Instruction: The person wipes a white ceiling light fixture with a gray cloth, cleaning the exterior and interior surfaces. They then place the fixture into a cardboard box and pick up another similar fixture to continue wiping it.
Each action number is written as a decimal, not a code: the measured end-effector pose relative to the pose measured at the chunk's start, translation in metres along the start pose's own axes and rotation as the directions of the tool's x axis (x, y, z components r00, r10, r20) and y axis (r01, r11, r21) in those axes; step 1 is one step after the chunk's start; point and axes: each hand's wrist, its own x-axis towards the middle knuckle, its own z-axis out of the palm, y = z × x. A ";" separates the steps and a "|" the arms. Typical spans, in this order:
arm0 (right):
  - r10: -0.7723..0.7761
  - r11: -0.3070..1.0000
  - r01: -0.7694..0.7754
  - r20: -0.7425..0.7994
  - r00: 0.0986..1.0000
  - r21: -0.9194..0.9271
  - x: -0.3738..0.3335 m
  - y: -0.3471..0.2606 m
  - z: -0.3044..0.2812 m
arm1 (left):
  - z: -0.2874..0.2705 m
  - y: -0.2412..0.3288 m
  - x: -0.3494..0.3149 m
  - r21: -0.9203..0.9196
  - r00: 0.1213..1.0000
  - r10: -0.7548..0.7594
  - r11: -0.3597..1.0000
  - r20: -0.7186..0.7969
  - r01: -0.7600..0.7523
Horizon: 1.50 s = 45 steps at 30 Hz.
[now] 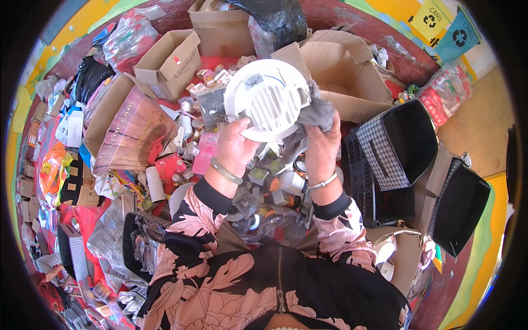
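Observation:
Both my hands are raised over a heap of mixed items, at the middle of the view. A white round plastic fitting point(267, 104) with slatted ribs and a wide rim is held up, its ribbed face towards me. My left hand point(236, 144) grips its lower left rim with the thumb in front. A crumpled grey cloth point(319, 113) is in my right hand point(323, 144), against the fitting's right edge. The fingers behind the fitting are hidden. A bangle sits on my left wrist and a bracelet on my right.
Open cardboard boxes point(220, 34) stand at the back, with a black plastic bag point(280, 22) beside them. To my right are black bins with houndstooth panels point(379, 151). A brown pleated paper bag point(129, 132) stands left. Loose packets and plastic parts cover the ground between.

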 end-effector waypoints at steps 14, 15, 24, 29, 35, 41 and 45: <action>0.098 0.897 -0.079 -0.020 0.995 0.435 -0.005 -0.012 -0.007 | 0.011 -0.004 -0.005 0.060 0.988 -0.019 0.998 0.152 0.010; 0.069 0.901 -0.053 -0.021 0.997 0.430 -0.005 -0.012 -0.006 | 0.007 -0.004 -0.006 0.031 0.990 -0.030 0.999 0.138 0.025; 0.258 0.863 -0.291 0.136 0.957 0.413 0.044 -0.053 -0.063 | -0.015 0.015 -0.009 -0.089 0.995 -0.058 0.994 0.084 0.066; 0.329 0.929 -0.362 0.281 0.902 0.075 0.022 -0.049 -0.047 | -0.009 0.012 -0.012 0.086 0.994 -0.068 0.995 0.089 0.060; 0.394 0.917 -0.382 0.412 0.822 -0.115 0.016 -0.042 -0.047 | -0.007 0.009 -0.022 0.509 0.996 -0.016 0.860 0.091 -0.033; 0.348 0.938 -0.324 0.321 0.881 -0.125 0.009 -0.038 -0.039 | 0.008 0.025 -0.019 0.699 0.981 -0.116 0.715 0.156 -0.026; 0.296 0.954 -0.264 0.339 0.893 -0.139 0.010 -0.031 -0.050 | 0.005 0.024 -0.021 0.719 0.975 -0.183 0.694 0.125 0.038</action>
